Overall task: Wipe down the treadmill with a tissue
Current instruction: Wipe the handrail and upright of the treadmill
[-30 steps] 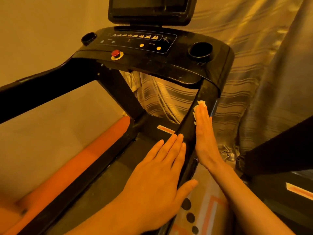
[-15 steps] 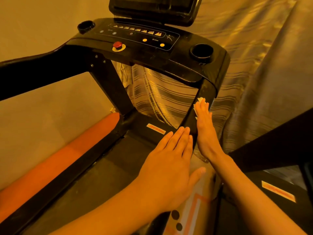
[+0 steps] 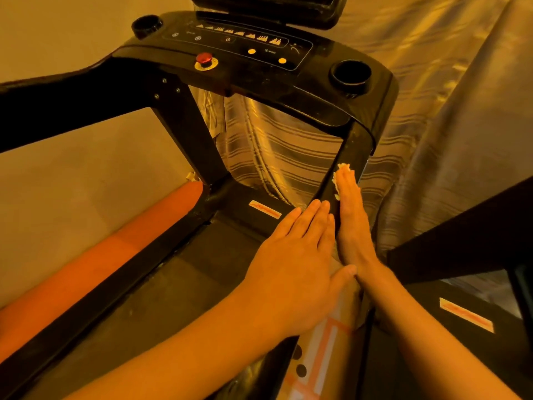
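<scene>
2 bare forearms reach forward. The left hand (image 3: 297, 264) lies flat, fingers straight, thumb spread. The right hand (image 3: 350, 223) sits just beside it, edge-on, fingers straight.

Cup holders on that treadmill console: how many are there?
2. One cup holder sits at the left corner of the console, the other at its right end, above the right upright. None looks hidden.

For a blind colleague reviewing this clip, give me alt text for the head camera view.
A person's right hand presses a tissue flat against the treadmill's right upright, with the left hand lying flat beside it. The console above has a red button and a cup holder.
</scene>
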Action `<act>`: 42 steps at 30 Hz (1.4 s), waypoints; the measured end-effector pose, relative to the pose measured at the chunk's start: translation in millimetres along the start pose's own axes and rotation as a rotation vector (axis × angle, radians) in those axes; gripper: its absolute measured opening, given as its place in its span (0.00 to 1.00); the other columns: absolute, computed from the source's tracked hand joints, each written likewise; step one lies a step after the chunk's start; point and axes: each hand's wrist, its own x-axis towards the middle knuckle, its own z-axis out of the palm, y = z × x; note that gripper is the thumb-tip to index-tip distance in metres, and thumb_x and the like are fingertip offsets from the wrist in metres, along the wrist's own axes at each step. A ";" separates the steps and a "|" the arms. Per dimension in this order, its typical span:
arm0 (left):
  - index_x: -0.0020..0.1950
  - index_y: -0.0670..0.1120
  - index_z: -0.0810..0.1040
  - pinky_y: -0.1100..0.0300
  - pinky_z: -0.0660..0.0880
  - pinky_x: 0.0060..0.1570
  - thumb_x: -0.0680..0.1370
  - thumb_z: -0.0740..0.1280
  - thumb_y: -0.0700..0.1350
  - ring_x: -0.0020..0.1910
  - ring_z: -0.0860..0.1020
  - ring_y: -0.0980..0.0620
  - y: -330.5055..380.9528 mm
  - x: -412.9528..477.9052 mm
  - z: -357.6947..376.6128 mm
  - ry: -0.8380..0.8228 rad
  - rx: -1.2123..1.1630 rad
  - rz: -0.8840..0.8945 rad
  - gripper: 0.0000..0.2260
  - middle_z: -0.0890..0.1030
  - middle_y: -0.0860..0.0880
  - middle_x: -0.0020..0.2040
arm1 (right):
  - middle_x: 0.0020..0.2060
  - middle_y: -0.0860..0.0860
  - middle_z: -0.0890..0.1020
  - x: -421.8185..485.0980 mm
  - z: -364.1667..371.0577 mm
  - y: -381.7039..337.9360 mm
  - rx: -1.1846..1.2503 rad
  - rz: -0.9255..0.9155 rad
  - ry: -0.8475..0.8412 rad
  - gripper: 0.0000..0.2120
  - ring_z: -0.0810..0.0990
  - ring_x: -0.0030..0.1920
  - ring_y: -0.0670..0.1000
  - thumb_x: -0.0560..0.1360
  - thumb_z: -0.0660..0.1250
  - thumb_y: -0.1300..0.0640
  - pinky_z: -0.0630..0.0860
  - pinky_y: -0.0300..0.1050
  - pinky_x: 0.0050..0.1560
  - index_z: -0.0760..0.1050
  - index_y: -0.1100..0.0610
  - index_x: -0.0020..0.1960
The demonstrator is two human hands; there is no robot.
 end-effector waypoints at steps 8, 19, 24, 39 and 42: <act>0.83 0.45 0.36 0.52 0.32 0.79 0.72 0.25 0.64 0.81 0.30 0.51 -0.2 -0.3 4.1 0.032 -0.002 0.013 0.42 0.35 0.46 0.84 | 0.84 0.52 0.46 29.5 -20.5 14.8 0.058 0.072 -0.055 0.34 0.44 0.84 0.53 0.82 0.42 0.28 0.44 0.62 0.83 0.45 0.46 0.80; 0.82 0.45 0.33 0.50 0.33 0.80 0.83 0.36 0.64 0.80 0.28 0.50 0.8 0.7 -0.3 -0.025 -0.002 0.007 0.34 0.31 0.46 0.82 | 0.85 0.49 0.47 -10.9 -16.1 15.0 0.025 -0.051 -0.105 0.26 0.44 0.84 0.53 0.88 0.48 0.59 0.47 0.67 0.82 0.46 0.53 0.85; 0.83 0.45 0.34 0.50 0.34 0.80 0.75 0.27 0.62 0.81 0.30 0.49 -2.1 -0.6 6.9 0.025 -0.006 0.013 0.39 0.34 0.45 0.84 | 0.84 0.57 0.48 24.5 -12.3 8.6 0.016 0.011 -0.026 0.30 0.46 0.84 0.57 0.86 0.48 0.48 0.47 0.58 0.83 0.48 0.61 0.83; 0.82 0.45 0.32 0.50 0.26 0.75 0.88 0.47 0.55 0.79 0.27 0.47 -3.0 2.7 -1.1 -0.004 -0.015 0.031 0.32 0.28 0.44 0.81 | 0.85 0.51 0.48 -19.3 -7.3 -3.9 0.036 -0.024 -0.075 0.26 0.45 0.84 0.52 0.87 0.48 0.61 0.45 0.52 0.83 0.49 0.57 0.84; 0.82 0.44 0.31 0.49 0.27 0.77 0.87 0.50 0.54 0.79 0.26 0.47 -3.7 3.1 -0.3 -0.005 -0.028 0.038 0.34 0.28 0.43 0.81 | 0.85 0.49 0.48 -18.7 -18.9 3.9 -0.051 -0.106 -0.155 0.27 0.45 0.84 0.52 0.87 0.48 0.64 0.40 0.57 0.83 0.47 0.57 0.84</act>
